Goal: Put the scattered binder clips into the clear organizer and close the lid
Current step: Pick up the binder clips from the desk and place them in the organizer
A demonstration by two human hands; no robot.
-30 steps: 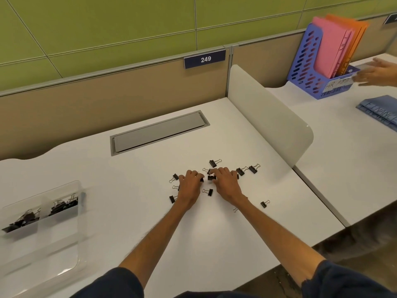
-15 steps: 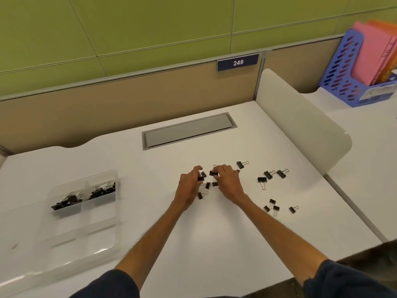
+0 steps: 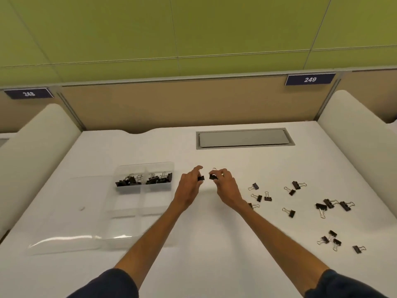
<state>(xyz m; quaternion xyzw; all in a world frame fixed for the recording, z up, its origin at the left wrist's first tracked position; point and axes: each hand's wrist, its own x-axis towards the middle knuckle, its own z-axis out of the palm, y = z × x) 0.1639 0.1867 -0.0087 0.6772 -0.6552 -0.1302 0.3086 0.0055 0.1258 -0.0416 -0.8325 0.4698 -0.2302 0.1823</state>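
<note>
Both hands have come up off the scatter and shifted left toward the organizer since half a second ago. The clips they were working among now lie to their right.

White desk (image 3: 214, 244): grey cable hatch (image 3: 242, 138) set flush at the far side, right of centre. A pale left divider (image 3: 32, 151) and right divider (image 3: 354, 134) stand at the desk's two side edges.

Clear organizer (image 3: 141, 211): on the desk left of the hands, near them but apart. Its lid (image 3: 71, 211) is open and lies flat to the left of the tray. Stored clips (image 3: 129, 181) sit in the two far compartments.

Left hand (image 3: 190, 186): fingers curled, thumb and fingertips pinching the left-hand clip (image 3: 200, 178), black.

Right hand (image 3: 225, 186): fingers curled round the right-hand clip (image 3: 213, 177), also black, with a wire loop showing above the fingers. The two hands are close together, not touching, right of the organizer's far end.

Loose clips (image 3: 267, 197): over a dozen, black with wire handles. They are spread over the right half of the desk, from just beside the right wrist out toward the near right corner.
</note>
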